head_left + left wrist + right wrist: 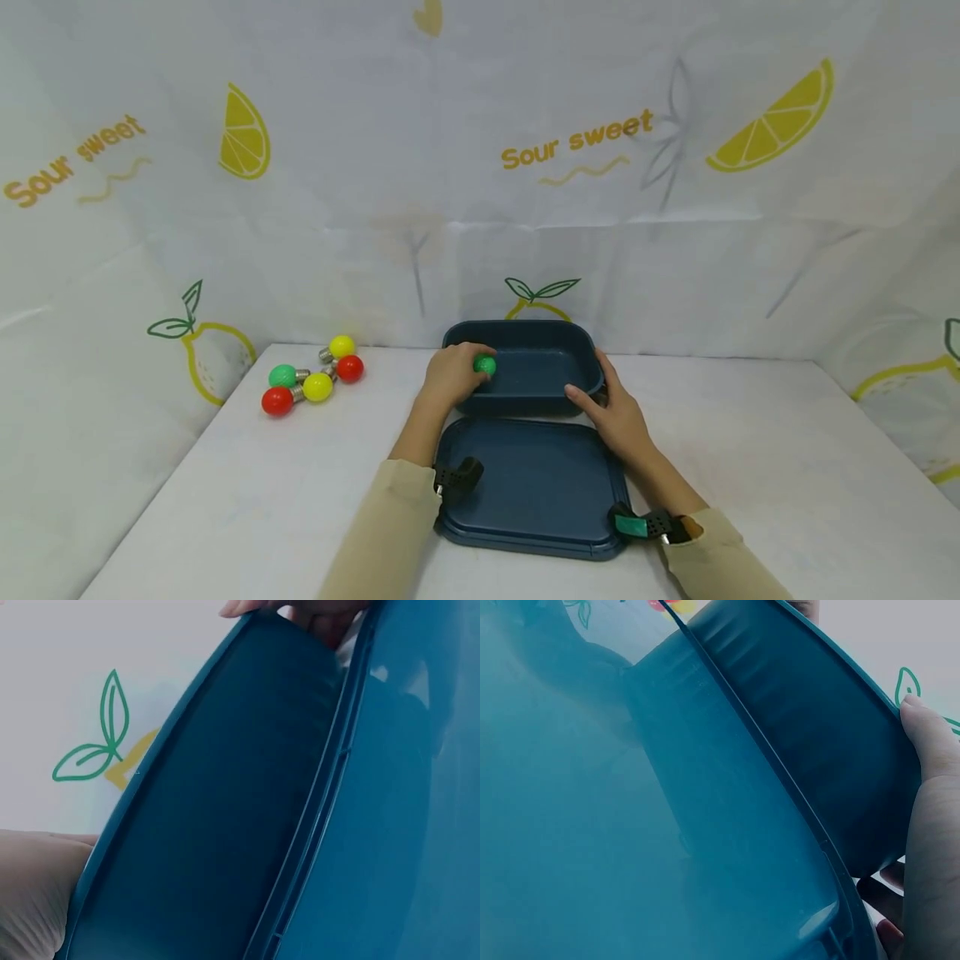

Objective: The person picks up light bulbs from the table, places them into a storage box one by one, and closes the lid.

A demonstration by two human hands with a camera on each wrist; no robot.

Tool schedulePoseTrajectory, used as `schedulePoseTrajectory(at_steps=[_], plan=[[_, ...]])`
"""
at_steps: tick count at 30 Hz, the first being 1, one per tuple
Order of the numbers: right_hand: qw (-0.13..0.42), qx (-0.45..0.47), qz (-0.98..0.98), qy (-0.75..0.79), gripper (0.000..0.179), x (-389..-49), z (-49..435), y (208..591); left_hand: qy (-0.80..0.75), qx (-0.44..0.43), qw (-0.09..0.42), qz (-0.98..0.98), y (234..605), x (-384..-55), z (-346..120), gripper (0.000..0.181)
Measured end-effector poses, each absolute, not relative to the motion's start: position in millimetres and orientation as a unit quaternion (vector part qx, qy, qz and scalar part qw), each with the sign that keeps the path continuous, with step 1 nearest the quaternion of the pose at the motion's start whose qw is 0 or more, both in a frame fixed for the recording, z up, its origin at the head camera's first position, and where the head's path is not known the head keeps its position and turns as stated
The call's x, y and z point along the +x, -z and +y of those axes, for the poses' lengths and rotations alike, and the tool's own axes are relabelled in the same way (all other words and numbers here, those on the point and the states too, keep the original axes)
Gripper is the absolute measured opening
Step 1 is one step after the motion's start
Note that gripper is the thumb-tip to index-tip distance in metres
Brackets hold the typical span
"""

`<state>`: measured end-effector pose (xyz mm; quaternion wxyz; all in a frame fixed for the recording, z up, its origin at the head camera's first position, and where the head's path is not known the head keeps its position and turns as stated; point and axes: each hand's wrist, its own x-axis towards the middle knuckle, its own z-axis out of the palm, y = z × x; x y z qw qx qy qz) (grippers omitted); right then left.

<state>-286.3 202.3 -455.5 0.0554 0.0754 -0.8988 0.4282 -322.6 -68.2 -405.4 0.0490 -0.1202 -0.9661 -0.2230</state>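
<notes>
In the head view a dark blue rectangular box (517,407) stands on the table at the back, its top uncovered. My left hand (452,375) reaches over its left rim and holds a green bulb (486,366) between thumb and fingers, above the box's inside. The bulb's base is hidden. My right hand (618,421) grips the box's right front corner; in the right wrist view its thumb (922,731) lies at the rim, with fingertips below. A matching blue lid (532,483) lies flat in front of the box, beneath both wrists. In the left wrist view the box wall hides most of my left hand (37,892).
Several loose bulbs lie on the left of the white table: a green bulb (282,377), red bulbs (278,402) (350,368) and yellow bulbs (318,387) (342,347). A white printed cloth (360,267) hangs close behind the box.
</notes>
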Motion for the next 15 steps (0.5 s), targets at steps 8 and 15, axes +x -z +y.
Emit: schedulePoseTrajectory(at_steps=[8,15], plan=[[0.055,0.074,-0.898,-0.431,0.086,-286.6,202.3,459.2,0.217,-0.117,0.048,-0.968,405.5,-321.2,-66.8,0.044],[0.062,0.074,-0.899,-0.427,0.085,-288.9,201.0,458.6,0.217,-0.116,0.055,-0.968,406.1,-323.0,-66.7,0.046]])
